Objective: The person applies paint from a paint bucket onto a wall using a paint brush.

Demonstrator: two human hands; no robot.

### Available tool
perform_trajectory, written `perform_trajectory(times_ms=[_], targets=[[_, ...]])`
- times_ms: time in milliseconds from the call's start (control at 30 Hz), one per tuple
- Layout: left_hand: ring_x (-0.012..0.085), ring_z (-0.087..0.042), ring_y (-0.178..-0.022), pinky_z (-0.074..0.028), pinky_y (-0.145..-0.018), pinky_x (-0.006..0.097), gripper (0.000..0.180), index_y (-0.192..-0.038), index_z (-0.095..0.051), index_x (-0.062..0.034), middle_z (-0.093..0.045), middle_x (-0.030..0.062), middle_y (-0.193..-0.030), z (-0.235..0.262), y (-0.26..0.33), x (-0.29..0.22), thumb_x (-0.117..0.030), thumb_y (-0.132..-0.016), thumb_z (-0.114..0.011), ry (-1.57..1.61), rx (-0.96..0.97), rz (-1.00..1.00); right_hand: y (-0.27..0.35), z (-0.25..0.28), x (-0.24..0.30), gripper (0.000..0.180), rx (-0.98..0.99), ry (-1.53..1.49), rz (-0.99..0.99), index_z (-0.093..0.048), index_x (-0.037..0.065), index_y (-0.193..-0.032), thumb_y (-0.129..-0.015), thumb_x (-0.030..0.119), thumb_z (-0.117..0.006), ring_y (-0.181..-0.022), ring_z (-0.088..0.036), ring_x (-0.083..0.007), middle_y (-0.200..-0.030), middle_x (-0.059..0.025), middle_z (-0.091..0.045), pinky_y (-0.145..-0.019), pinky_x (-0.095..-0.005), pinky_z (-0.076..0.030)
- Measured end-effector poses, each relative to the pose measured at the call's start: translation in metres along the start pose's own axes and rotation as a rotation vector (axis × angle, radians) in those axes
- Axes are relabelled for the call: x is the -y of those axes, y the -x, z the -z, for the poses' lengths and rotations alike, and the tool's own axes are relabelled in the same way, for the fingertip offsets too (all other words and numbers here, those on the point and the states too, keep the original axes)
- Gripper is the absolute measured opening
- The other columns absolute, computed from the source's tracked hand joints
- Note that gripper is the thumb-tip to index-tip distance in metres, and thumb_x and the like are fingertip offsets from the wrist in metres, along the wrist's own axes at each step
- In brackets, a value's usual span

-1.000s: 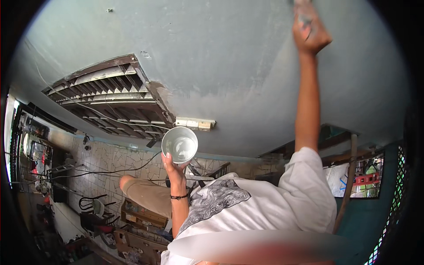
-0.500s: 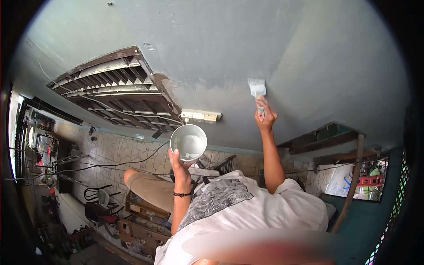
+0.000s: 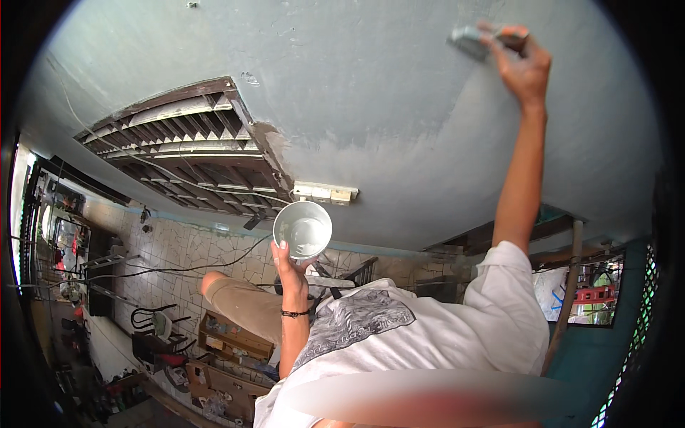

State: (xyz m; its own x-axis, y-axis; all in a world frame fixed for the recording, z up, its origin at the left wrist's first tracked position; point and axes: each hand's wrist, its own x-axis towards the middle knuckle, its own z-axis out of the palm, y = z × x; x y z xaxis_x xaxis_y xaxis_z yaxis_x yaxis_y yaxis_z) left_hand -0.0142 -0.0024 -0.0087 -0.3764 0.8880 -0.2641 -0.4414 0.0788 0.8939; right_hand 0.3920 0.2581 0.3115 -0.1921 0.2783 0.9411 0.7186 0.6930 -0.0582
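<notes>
My left hand (image 3: 289,271) grips a white bucket (image 3: 284,227) from below and behind, thumb on its outer wall. Whitish paint (image 3: 308,234) shows inside the tilted opening. High on the right, my right hand (image 3: 524,68) is closed round the handle of a wide paintbrush (image 3: 467,41), its bristles pointing left against the grey wall (image 3: 371,85). The brush and fingertips are slightly blurred. A ragged edge of darker, wet-looking coating runs across the wall below the brush.
A brown louvred window frame (image 3: 207,143) is set in the wall at left. Below it are a white socket strip (image 3: 325,194) and loose cables. Far below, chairs (image 3: 160,324) and a wooden cabinet (image 3: 232,335) stand on the tiled floor (image 3: 185,250). A wooden pole (image 3: 571,285) rises at right.
My right hand has swept the paintbrush up and to the right across the wall, and the brush has turned from pointing up to pointing left. The bucket has barely moved.
</notes>
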Motion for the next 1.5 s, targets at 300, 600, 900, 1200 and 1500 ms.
perform_trajectory(times_ms=[300,600,900,1200,1500], targets=[[0.0287,-0.061,-0.129,-0.064,-0.083,0.045,0.081,-0.155,-0.037,-0.0154,-0.053,0.0131,-0.149,-0.008,-0.017,0.01,-0.066,-0.094,-0.056,0.069,0.002,-0.038,-0.031,-0.07,-0.011,0.018,-0.602,-0.09,0.314,-0.065,0.001,-0.095,-0.086,-0.005,-0.078,-0.1,-0.078,-0.0254,-0.101,-0.0138,-0.079,-0.091,-0.0362,-0.061],[0.0279,-0.063,-0.121,-0.063,-0.082,0.05,0.058,-0.139,-0.047,-0.0152,-0.058,0.011,-0.135,-0.014,-0.007,0.002,-0.051,-0.096,-0.061,0.053,-0.021,0.039,0.211,-0.118,0.018,0.012,-0.13,-0.113,0.181,-0.059,0.004,-0.098,-0.101,0.015,-0.06,-0.11,-0.074,-0.0366,-0.105,-0.013,-0.078,-0.104,-0.0531,-0.055],[0.027,-0.064,-0.12,-0.064,-0.079,0.047,0.056,-0.137,-0.048,-0.0151,-0.058,0.011,-0.136,-0.02,-0.004,0.005,-0.051,-0.096,-0.061,0.052,-0.004,0.057,0.294,-0.101,0.057,0.038,0.324,-0.249,-0.247,-0.073,0.003,-0.112,-0.076,-0.004,-0.063,-0.107,-0.074,-0.038,-0.109,-0.0169,-0.077,-0.097,-0.0456,-0.059],[0.0291,-0.062,-0.128,-0.064,-0.083,0.046,0.081,-0.154,-0.037,-0.017,-0.054,0.012,-0.148,-0.008,-0.002,0.008,-0.066,-0.092,-0.058,-0.003,0.031,0.06,0.126,-0.05,0.003,0.022,0.423,-0.272,-0.242,-0.077,-0.002,-0.103,-0.081,-0.006,-0.08,-0.089,-0.078,-0.0263,-0.094,-0.0146,-0.078,-0.079,-0.0312,-0.059],[0.0285,-0.062,-0.127,-0.063,-0.085,0.047,0.08,-0.153,-0.038,-0.0185,-0.053,0.0116,-0.147,-0.011,-0.006,-0.005,-0.066,-0.092,-0.058,0.012,0.043,0.009,-0.031,-0.006,0.037,0.014,-0.144,0.011,0.093,-0.071,-0.002,-0.092,-0.082,-0.009,-0.079,-0.096,-0.078,-0.0211,-0.099,-0.0097,-0.08,-0.085,-0.0318,-0.061]])
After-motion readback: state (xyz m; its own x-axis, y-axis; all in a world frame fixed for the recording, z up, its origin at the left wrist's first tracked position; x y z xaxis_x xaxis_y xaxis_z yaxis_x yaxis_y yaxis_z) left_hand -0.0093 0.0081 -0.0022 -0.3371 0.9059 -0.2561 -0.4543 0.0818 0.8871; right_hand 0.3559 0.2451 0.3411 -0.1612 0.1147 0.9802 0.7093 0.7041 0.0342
